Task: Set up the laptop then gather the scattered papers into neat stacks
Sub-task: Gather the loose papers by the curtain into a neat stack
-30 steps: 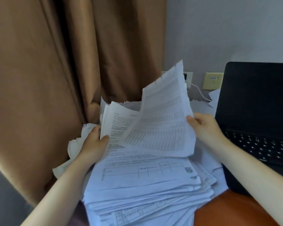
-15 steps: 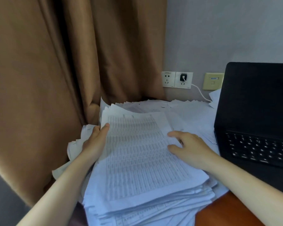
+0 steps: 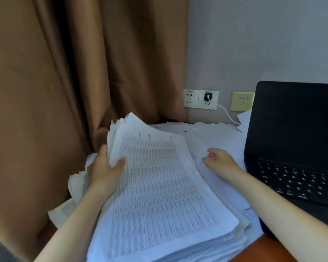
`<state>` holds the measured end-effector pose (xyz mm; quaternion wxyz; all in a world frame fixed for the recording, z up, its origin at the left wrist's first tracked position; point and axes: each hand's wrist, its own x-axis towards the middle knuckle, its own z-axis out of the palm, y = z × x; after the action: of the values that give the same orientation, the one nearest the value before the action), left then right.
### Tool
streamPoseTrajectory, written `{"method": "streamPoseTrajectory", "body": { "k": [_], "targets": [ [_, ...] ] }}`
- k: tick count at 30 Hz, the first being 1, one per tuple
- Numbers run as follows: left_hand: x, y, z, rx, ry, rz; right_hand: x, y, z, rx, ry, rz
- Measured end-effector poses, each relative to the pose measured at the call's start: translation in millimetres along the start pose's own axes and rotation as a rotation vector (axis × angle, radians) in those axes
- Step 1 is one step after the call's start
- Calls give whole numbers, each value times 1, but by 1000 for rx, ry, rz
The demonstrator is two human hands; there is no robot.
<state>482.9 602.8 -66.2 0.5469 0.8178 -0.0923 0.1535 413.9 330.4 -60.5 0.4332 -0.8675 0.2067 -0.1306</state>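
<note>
A thick stack of white papers (image 3: 159,195) lies in front of me, topped by a sheet printed with a dense table. My left hand (image 3: 104,171) grips the stack's left edge, thumb on top, and lifts that side so the far edge curls up. My right hand (image 3: 219,162) hovers just right of the stack over loose papers (image 3: 216,137), fingers loosely curled, holding nothing. An open black laptop (image 3: 295,148) stands at the right with its screen dark.
A brown curtain (image 3: 64,82) hangs at the left and behind. More loose sheets (image 3: 74,186) poke out left of the stack. Wall sockets (image 3: 200,99) hold a plug with a white cable. The orange-brown table edge (image 3: 263,250) shows at the bottom right.
The sheet that my right hand held up was laid on top of the stack. My right hand then left the stack and moved right. My left hand raised the stack's left side.
</note>
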Motion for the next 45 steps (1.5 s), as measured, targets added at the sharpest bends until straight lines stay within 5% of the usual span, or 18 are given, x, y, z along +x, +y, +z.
{"method": "streamPoseTrajectory", "body": {
  "k": [3, 9, 13, 16, 18, 20, 25, 28, 34, 42, 45],
  "targets": [
    [0, 3, -3, -23, 23, 54, 17, -6, 7, 85, 11, 23],
    [2, -1, -5, -17, 42, 60, 24, -7, 20, -220, 284, -211],
    [3, -2, -6, -30, 57, 48, 25, 2, -9, 183, 598, -95],
    [2, -1, -6, -27, 43, 39, 17, 7, -19, 409, 455, -40],
    [1, -1, -5, -14, 36, 26, 10, 9, -16, 252, 240, -37],
    [0, -1, -5, 14, 32, 21, 7, 9, -12, 118, 204, -69],
    [-1, -3, -6, 119, 36, 28, 4, 2, -21, 344, 621, -132],
    [0, -5, -4, 139, 26, 18, -11, -8, -36, 607, 706, -137],
    [2, -8, -2, 68, -37, -59, -45, -22, -35, 793, 472, -58],
    [6, -17, -2, 18, -80, 3, -103, -32, -5, 366, -298, -105],
    [6, -17, -1, 2, -61, -28, -96, -37, -14, 524, -252, -20]
  ]
}}
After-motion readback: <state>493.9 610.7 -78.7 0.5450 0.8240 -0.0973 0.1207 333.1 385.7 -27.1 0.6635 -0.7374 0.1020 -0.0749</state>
